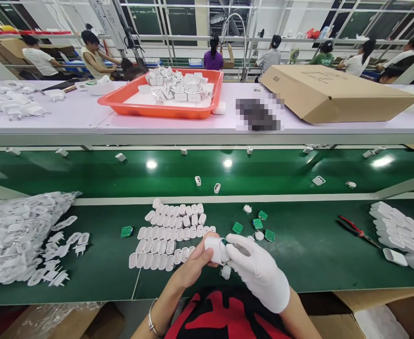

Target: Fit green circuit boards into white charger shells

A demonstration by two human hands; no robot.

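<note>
My bare left hand (197, 264) is closed round a white plastic housing (213, 249) above the green bench, near its front edge. On my right hand (258, 270) is a white glove; its fingers press on a part at the housing's right end, where a bit of green shows. What exactly the gloved fingers grip is too small to tell. A small white part (225, 271) lies just below the hands. Rows of white housings (157, 247) stand behind and left of my left hand. Green circuit boards (258, 223) lie beyond my right hand.
A bag of white parts (12, 235) and loose plug pieces (56, 254) lie left. Red-handled pliers (358, 231) and stacked housings (401, 233) are at right. Behind runs a green belt (280, 174) with small parts; a shelf above holds an orange tray (164, 111) and a carton (341, 94).
</note>
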